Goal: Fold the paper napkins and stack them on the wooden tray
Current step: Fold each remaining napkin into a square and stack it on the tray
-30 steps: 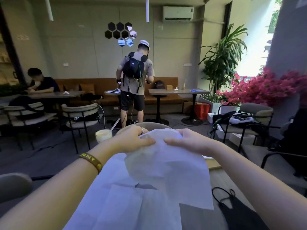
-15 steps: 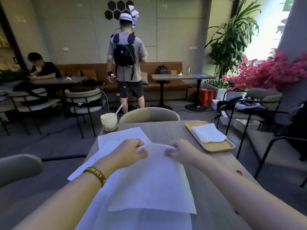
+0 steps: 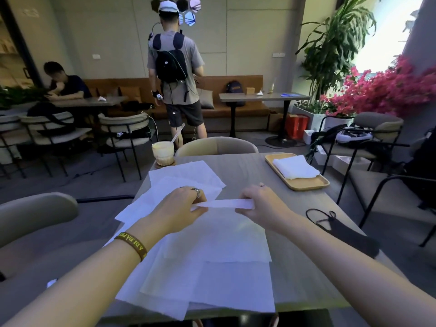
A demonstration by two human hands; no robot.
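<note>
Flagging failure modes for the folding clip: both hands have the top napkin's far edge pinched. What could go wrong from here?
1. The left hand and right hand pinch the top napkin above a loose pile. A sheet beneath could cling and get folded in too.
2. The pile's far corner lies close to the drink glass, so dragging sheets might nudge it.
3. The nearest sheets seem to overhang the table edge and could slide off.

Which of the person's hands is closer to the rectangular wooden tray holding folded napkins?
Right. The right hand pinches the white paper napkin left of the rectangular wooden tray; the left hand pinches it farther left.
</note>
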